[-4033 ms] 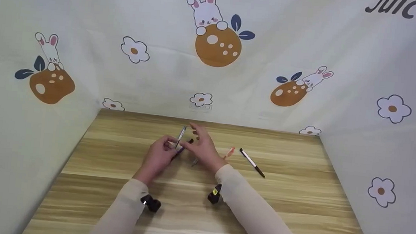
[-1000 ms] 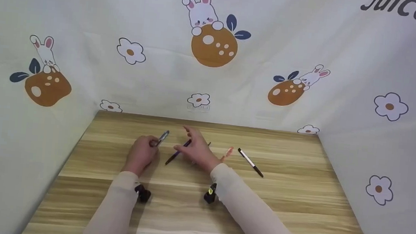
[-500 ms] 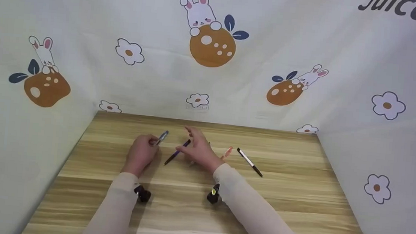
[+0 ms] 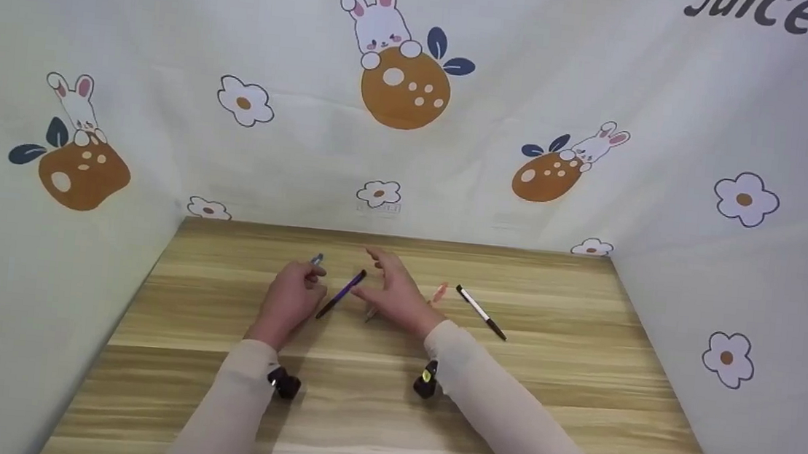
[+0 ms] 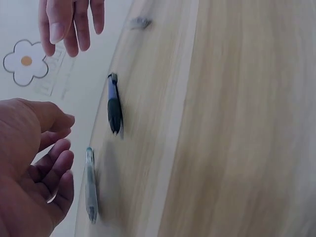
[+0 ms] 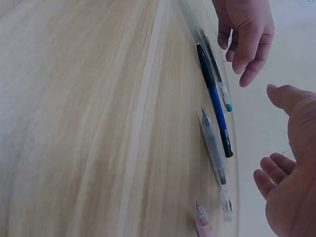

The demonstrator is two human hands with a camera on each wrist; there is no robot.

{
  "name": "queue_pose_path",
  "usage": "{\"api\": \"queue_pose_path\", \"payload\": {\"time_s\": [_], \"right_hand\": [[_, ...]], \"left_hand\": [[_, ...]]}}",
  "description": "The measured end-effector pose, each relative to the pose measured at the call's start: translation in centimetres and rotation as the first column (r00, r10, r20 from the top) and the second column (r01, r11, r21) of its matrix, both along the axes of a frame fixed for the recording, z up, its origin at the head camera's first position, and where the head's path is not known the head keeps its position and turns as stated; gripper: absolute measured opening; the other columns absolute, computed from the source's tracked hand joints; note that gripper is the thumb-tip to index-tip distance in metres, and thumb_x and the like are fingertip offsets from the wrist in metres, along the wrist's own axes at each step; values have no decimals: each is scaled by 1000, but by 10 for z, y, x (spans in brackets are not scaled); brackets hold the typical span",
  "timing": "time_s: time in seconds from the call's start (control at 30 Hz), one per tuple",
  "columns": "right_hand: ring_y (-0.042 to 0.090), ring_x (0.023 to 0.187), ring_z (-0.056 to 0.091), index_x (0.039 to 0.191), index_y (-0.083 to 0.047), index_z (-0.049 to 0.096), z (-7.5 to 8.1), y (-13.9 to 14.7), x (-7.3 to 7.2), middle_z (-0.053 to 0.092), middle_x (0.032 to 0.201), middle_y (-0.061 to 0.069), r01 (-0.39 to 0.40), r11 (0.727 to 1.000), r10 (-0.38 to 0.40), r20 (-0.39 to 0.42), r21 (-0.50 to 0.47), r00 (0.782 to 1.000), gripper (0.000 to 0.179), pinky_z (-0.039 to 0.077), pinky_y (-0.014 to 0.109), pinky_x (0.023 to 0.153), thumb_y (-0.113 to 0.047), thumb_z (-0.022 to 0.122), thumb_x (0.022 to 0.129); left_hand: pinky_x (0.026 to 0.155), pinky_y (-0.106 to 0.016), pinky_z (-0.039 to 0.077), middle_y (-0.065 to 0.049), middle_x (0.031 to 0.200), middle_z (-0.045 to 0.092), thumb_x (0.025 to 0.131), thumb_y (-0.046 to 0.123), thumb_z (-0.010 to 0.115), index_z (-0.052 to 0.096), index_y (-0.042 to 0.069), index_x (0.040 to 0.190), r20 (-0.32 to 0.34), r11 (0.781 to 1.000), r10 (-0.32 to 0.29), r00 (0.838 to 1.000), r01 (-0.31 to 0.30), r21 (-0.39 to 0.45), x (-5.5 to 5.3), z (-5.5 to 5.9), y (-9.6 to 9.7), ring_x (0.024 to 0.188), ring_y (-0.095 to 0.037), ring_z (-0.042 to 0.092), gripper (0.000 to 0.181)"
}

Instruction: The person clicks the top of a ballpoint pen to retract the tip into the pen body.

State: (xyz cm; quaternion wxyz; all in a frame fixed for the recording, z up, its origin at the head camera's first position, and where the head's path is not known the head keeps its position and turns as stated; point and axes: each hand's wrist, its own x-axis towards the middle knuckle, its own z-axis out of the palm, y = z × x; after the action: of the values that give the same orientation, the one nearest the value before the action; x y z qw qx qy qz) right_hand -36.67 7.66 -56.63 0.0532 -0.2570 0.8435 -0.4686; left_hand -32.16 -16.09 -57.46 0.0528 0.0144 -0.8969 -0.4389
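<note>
My left hand (image 4: 292, 294) hovers at the left of the row of pens, its fingers loosely bent with nothing between them. Below it lies a clear gel pen (image 5: 91, 187) with a teal end, mostly hidden behind the hand in the head view. A blue pen with a black grip (image 4: 342, 295) lies slanted between the two hands. My right hand (image 4: 394, 292) is held over the table, thumb and fingers spread apart and holding nothing. Under it, a clear pen with a grey grip (image 6: 213, 148) shows in the right wrist view.
Right of the right hand lie a pink-orange pen (image 4: 441, 292), partly covered, and a white pen with black ends (image 4: 481, 312). All rest on the wood-patterned table (image 4: 360, 399). Printed cloth (image 4: 293, 159) walls the back and both sides.
My left hand carried the clear gel pen leftward from beside the blue pen, laid it down and let go, then shifted slightly right. My right hand stayed nearly in place.
</note>
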Motion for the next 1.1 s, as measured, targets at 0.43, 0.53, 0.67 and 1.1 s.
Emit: {"api": "queue_pose_path", "payload": {"time_s": [0.43,0.53,0.67,1.1], "right_hand": [[40,148,48,167,-4,42,-3,13,5,48,158,24,-12,1000,12,-36,5,999,79,51,57,116,-17,83,100],[40,148,49,166,-4,42,-3,14,7,49,157,24,-9,1000,10,-44,22,999,79,52,56,115,-15,84,99],[41,148,49,166,-4,42,-4,14,8,49,157,26,-4,1000,5,-45,30,999,80,51,55,116,-15,84,99],[37,151,48,167,-8,42,-5,17,6,48,160,23,17,1000,-17,8,17,1000,82,52,50,115,-23,85,99]], "left_hand": [[104,-55,55,-19,122,69,96,5,79,73,-1,132,16,992,-111,994,112,-52,2,-7,12,115,-35,67,36],[106,-55,54,-18,124,69,95,8,82,73,0,133,47,991,-116,992,119,-61,2,-8,13,117,-36,67,40],[106,-55,54,-17,124,70,95,8,83,73,0,134,60,989,-124,990,128,-71,1,-11,14,117,-35,67,42],[109,-53,55,-18,123,74,94,0,82,74,-3,132,42,982,-159,986,163,-93,-2,-17,14,116,-33,71,38]]}}
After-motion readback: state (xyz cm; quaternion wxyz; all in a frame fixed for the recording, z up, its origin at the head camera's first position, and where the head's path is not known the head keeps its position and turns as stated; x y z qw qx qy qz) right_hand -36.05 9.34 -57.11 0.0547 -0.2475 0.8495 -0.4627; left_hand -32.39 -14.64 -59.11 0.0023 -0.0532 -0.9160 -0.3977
